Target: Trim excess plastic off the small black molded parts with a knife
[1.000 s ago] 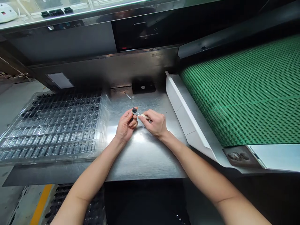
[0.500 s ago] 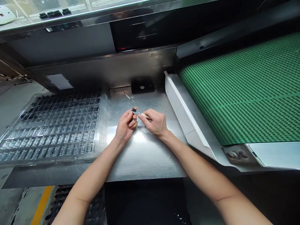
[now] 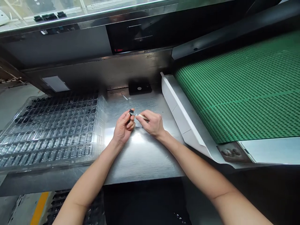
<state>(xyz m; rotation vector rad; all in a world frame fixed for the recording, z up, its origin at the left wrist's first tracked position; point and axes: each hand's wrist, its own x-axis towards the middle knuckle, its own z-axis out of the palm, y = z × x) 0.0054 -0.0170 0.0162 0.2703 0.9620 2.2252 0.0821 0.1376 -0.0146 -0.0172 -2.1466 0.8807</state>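
Small black part (image 3: 131,112) pinched at fingertips of left hand (image 3: 123,128), held just above the steel table (image 3: 140,156). Right hand (image 3: 151,123) closed on a thin pale-handled tool (image 3: 140,116), tip at the part; looks like a pick, too small to tell. Clear plastic tray (image 3: 51,128) w/ rows of pockets lies left of the part. Green belt (image 3: 239,90) runs to its right, white guard (image 3: 185,122) between.
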